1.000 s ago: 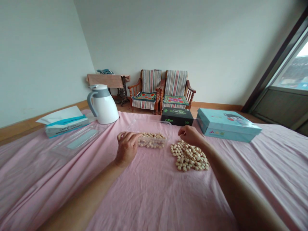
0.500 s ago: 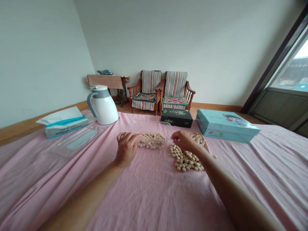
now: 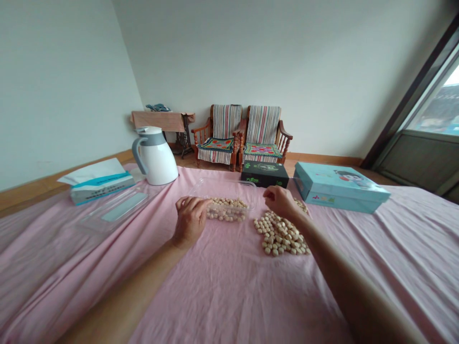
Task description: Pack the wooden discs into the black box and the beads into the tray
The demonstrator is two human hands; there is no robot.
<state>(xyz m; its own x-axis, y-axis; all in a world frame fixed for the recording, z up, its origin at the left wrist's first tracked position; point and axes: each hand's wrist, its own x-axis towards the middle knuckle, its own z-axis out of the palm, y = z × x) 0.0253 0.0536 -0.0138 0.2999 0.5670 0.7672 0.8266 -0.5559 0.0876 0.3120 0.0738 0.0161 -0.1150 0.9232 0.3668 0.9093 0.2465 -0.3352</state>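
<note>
A clear plastic container (image 3: pixel 247 187) holding several pale round seeds (image 3: pixel 226 209) lies on the pink tablecloth (image 3: pixel 229 296). My left hand (image 3: pixel 189 220) rests with curled fingers against the container's left end, gripping it. To the right lies a loose pile of the same seeds (image 3: pixel 281 235). My right hand (image 3: pixel 280 201) hovers just beyond that pile, near the container's right end, with fingers pinched together; what they hold is too small to make out.
A white jug (image 3: pixel 155 155) stands at the back left beside a tissue box (image 3: pixel 100 183) and a clear lid (image 3: pixel 118 206). A black box (image 3: pixel 264 174) and a light blue box (image 3: pixel 339 186) lie behind the seeds. Two wooden chairs (image 3: pixel 244 136) stand by the wall.
My right hand went left and down to the seed pile by the container's right end, then lifted back a little to the right. The left hand stayed put.
</note>
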